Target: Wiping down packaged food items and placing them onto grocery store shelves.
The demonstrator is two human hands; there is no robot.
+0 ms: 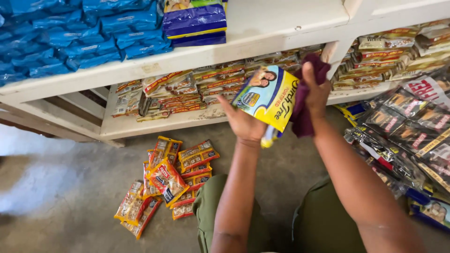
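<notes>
White shelf (140, 70) behind; left hand (243, 124) gripping yellow packet (267, 96), right hand (316, 91) clutching half-hidden maroon cloth (302, 119).

White shelving over a bare concrete floor

We see white wooden shelves (262, 35) spanning the top of the frame, paint worn at the edges, and a grey concrete floor (70, 187) below, with a pale bright patch at the left.

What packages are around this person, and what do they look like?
Yellow-and-blue packet: flat, held in left hand.
Maroon cloth: in right hand.
Blue packets: stacked, top shelf.
Orange-yellow sachets: heaped on floor.
Black sachets: hanging strips, right.
</notes>
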